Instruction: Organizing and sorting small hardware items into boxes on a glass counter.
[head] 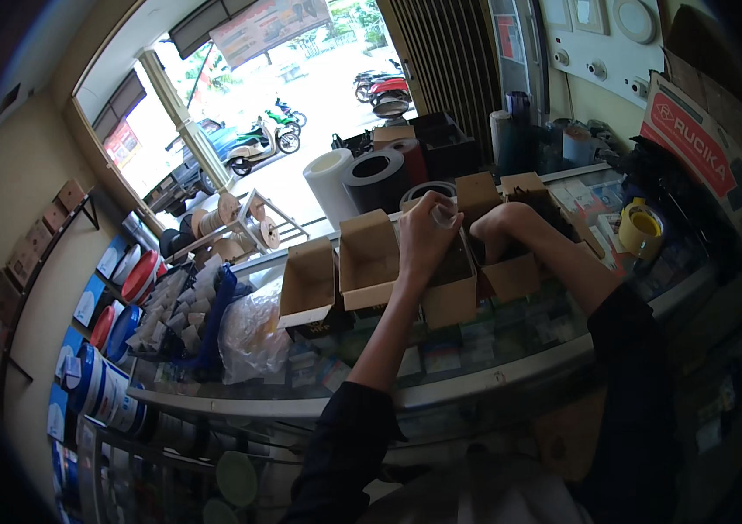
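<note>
A small clear plastic piece (444,215), perhaps a bag or cup, is held in the fingers of my left hand (424,226). That hand is raised over an open cardboard box (451,298). My right hand (502,226) dips into the neighbouring cardboard box (511,278); its fingers are hidden by the wrist and box walls, so anything they touch is out of sight. Further left stand two more open cardboard boxes, one near the middle (371,262) and one at the row's end (308,281). Dark pieces (544,203) fill a box beyond my right wrist.
The boxes stand on a glass display counter (489,378). A clear plastic bag (256,334) and a blue crate (220,321) of small packets sit at left. Large rolls (376,177) stand behind. At right are yellow tape rolls (641,229) and a big printed carton (705,150).
</note>
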A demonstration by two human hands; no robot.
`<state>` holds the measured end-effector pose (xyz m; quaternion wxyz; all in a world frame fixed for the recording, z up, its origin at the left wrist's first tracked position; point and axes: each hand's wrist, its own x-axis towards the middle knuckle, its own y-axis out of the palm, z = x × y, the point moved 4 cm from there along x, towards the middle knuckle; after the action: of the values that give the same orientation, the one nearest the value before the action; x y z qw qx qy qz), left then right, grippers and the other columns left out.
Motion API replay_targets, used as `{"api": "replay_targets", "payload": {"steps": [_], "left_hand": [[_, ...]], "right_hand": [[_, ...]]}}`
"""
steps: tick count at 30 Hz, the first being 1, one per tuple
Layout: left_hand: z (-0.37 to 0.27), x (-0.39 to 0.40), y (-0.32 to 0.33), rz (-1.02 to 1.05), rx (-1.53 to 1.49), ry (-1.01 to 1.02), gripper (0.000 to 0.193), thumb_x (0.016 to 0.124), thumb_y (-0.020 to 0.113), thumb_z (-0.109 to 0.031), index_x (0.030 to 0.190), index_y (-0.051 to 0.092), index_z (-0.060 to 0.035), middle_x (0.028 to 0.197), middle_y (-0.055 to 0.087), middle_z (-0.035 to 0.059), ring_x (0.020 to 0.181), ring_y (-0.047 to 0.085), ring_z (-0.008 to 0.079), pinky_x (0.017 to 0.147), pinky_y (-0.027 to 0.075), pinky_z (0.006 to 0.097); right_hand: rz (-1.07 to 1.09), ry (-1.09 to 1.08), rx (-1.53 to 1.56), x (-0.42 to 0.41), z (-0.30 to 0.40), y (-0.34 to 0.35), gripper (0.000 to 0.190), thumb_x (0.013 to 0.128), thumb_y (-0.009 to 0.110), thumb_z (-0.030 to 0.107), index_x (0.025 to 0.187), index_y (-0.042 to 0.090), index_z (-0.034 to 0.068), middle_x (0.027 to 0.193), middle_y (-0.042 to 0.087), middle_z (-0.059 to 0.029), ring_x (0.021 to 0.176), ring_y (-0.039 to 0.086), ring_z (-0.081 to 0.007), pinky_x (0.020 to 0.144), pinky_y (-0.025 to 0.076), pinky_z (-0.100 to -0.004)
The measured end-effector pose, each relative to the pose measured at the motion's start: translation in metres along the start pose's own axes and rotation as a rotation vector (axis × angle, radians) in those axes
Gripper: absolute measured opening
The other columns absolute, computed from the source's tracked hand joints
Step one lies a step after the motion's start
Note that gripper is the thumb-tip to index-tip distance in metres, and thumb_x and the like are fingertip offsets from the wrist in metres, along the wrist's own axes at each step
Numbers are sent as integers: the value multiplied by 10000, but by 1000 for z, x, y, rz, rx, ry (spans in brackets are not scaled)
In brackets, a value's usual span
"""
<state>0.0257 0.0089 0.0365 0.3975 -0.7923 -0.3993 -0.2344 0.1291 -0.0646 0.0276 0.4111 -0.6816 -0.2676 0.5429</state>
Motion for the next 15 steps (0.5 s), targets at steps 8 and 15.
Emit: {"api": "replay_targets", "payload": {"steps": [8, 15], "left_hand": [[-3, -4, -7, 8, -97, -21, 209, 682, 713, -114, 811, 574, -25, 749, 639, 124, 762, 644, 276, 683, 486, 342], [2, -4, -4, 77, -48, -11, 216, 691, 726, -133, 804, 570, -35, 763, 636, 86, 770, 640, 218, 705, 481, 321]], "right_hand": [[-232, -13, 124, 2, 3, 10, 376, 675, 695, 230, 972, 618, 13, 962, 637, -171, 890, 631, -287, 738, 520, -359], [-146, -113, 192, -6, -10, -2, 439, 673, 698, 271, 1049, 626, 57, 1010, 642, -138, 885, 634, -275, 761, 520, -338]]}}
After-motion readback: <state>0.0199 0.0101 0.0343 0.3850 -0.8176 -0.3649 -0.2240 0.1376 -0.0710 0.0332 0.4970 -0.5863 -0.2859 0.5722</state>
